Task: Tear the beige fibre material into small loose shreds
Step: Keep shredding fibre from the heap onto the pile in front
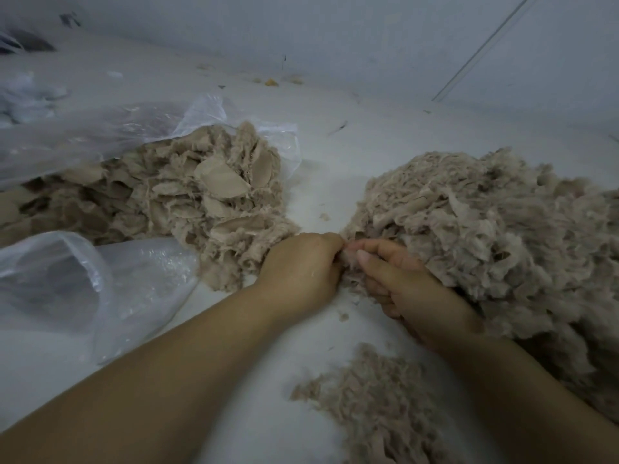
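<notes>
Because tearing needs opposing pulls, the left hand (pixel 301 262) and right hand (pixel 402 283) each pinch one small tuft (pixel 348 259) beside the shredded heap (pixel 502 229).

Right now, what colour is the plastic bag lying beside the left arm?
Clear, see-through plastic bag with a whitish sheen, best seen in the head view.
</notes>
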Motion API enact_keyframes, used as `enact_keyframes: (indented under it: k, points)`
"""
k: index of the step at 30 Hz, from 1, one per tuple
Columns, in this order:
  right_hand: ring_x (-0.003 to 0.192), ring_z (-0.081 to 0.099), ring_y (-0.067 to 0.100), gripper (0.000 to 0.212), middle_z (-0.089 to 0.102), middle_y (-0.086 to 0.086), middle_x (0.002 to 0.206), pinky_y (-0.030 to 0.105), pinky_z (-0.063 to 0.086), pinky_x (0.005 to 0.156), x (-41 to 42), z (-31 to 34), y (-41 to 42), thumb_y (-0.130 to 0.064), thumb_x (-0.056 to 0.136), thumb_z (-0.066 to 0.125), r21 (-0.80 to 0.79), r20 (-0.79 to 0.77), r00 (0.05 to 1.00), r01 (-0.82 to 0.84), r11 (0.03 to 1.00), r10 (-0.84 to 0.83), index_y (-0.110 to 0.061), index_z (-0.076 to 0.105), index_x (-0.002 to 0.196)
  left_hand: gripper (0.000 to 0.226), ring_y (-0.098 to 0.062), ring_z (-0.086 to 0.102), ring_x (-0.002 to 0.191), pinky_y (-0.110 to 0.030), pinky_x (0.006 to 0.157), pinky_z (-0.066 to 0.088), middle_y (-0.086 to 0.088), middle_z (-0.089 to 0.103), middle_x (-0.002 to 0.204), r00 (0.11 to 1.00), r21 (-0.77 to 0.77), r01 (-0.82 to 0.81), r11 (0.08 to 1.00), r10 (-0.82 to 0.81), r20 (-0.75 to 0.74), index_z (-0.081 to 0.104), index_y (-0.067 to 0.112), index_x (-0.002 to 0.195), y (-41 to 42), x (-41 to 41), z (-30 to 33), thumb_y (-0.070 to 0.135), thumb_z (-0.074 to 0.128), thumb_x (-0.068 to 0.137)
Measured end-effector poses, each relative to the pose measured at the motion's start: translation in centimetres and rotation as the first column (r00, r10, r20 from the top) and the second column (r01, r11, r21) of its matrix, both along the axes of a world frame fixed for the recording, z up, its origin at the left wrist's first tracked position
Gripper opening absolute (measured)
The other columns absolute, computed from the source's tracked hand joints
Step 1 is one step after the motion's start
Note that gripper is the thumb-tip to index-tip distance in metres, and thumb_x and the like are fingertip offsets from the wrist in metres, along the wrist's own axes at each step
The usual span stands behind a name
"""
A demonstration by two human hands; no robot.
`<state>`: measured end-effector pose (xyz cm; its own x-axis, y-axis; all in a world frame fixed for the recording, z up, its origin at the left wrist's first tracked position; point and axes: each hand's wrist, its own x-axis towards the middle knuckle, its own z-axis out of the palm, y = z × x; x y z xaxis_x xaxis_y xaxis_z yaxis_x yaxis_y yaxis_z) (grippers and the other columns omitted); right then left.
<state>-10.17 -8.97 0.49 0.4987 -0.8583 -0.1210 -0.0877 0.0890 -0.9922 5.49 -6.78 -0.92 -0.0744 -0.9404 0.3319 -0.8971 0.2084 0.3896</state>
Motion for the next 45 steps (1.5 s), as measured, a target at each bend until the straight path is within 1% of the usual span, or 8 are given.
enact_keyframes:
  k: [11, 15, 17, 24, 29, 34, 40, 45]
  points:
    - [0.031, 0.027, 0.005, 0.023, 0.037, -0.009, 0.041, 0.016, 0.022, 0.03, -0.5, -0.8, -1.0, -0.028, 0.1, 0.05, 0.139, -0.145, 0.982, 0.14, 0.98, -0.12, -0.029, 0.034, 0.082, 0.025, -0.01, 0.039, 0.056, -0.024, 0.055, 0.035, -0.003, 0.045, 0.06, 0.825, 0.25, 0.482, 0.84, -0.338, -0.454, 0.059, 0.007, 0.072, 2.9, 1.7, 3.3, 0.015, 0.059, 0.096]
    - [0.035, 0.05, 0.007, 0.022, 0.058, -0.006, 0.054, 0.02, 0.04, 0.034, -0.4, -0.6, -0.5, -0.016, 0.096, 0.053, 0.125, -0.088, 0.99, 0.122, 0.985, -0.112, -0.021, 0.043, 0.115, 0.028, -0.014, 0.038, 0.053, -0.024, 0.051, 0.035, 0.003, 0.046, 0.057, 0.639, 0.199, 0.611, 0.766, -0.329, -0.696, 0.061, 0.025, 0.065, 3.8, 2.0, 4.7, 0.02, 0.059, 0.092]
    - [0.043, 0.061, 0.021, 0.024, 0.068, 0.002, 0.059, 0.027, 0.053, 0.044, -0.4, -0.2, -0.2, -0.015, 0.096, 0.055, 0.059, -0.092, 0.994, 0.06, 0.996, -0.054, -0.014, 0.053, 0.119, 0.033, -0.011, 0.038, 0.053, -0.024, 0.051, 0.036, 0.007, 0.044, 0.057, 0.573, 0.149, 0.567, 0.81, -0.258, -0.778, 0.058, 0.028, 0.06, 3.7, 2.1, 4.6, 0.022, 0.057, 0.092]
    - [0.039, 0.025, 0.002, 0.035, 0.036, -0.011, 0.049, 0.015, 0.022, 0.035, -0.8, 0.0, 0.1, -0.053, 0.085, 0.051, 0.097, 0.02, 1.0, 0.021, 0.995, -0.023, -0.024, 0.07, 0.085, 0.041, -0.016, 0.042, 0.048, -0.018, 0.039, 0.031, 0.01, 0.039, 0.046, 0.577, 0.307, 0.342, 0.888, 0.059, -0.814, 0.045, 0.022, 0.061, 2.5, 1.2, 1.9, 0.03, 0.049, 0.101]
    - [0.027, 0.035, -0.001, 0.021, 0.046, -0.008, 0.039, 0.009, 0.028, 0.031, -0.4, 0.1, 0.4, -0.003, 0.091, 0.056, -0.018, 0.041, 0.999, 0.013, 1.0, -0.012, -0.005, 0.054, 0.071, 0.047, -0.018, 0.038, 0.037, -0.017, 0.035, 0.027, -0.007, 0.049, 0.046, 0.535, 0.323, 0.259, 0.91, 0.143, -0.832, 0.061, 0.025, 0.057, 1.9, 1.0, 1.4, 0.034, 0.047, 0.101]
    - [0.029, 0.027, 0.002, 0.022, 0.039, -0.003, 0.042, 0.013, 0.024, 0.03, -0.6, 0.5, 0.7, -0.013, 0.092, 0.054, 0.072, 0.072, 0.997, 0.024, 0.997, -0.029, -0.007, 0.049, 0.071, 0.041, -0.017, 0.04, 0.038, -0.018, 0.034, 0.027, -0.003, 0.045, 0.047, 0.556, 0.286, 0.261, 0.922, 0.098, -0.825, 0.064, 0.019, 0.067, 2.0, 0.5, 1.8, 0.055, 0.057, 0.084]
    - [0.028, 0.035, -0.001, 0.034, 0.04, -0.009, 0.036, 0.01, 0.029, 0.031, -0.5, 0.8, 1.0, -0.005, 0.098, 0.044, 0.085, 0.096, 0.995, -0.01, 0.996, 0.002, -0.006, 0.046, 0.065, 0.045, -0.021, 0.03, 0.047, -0.02, 0.039, 0.021, -0.01, 0.034, 0.058, 0.543, 0.234, 0.2, 0.951, 0.091, -0.835, 0.05, -0.015, 0.079, 1.7, -0.1, 1.2, 0.026, 0.061, 0.094]
    - [0.033, 0.036, 0.001, 0.037, 0.044, -0.005, 0.04, 0.012, 0.031, 0.036, -0.4, 0.4, 0.9, -0.009, 0.094, 0.054, -0.012, 0.044, 0.998, -0.05, 0.999, 0.05, -0.002, 0.05, 0.057, 0.037, -0.005, 0.03, 0.036, -0.013, 0.037, 0.025, 0.005, 0.036, 0.044, 0.506, 0.147, 0.128, 0.981, 0.063, -0.86, 0.057, 0.009, 0.056, 1.9, -1.0, 1.3, 0.013, 0.061, 0.093]
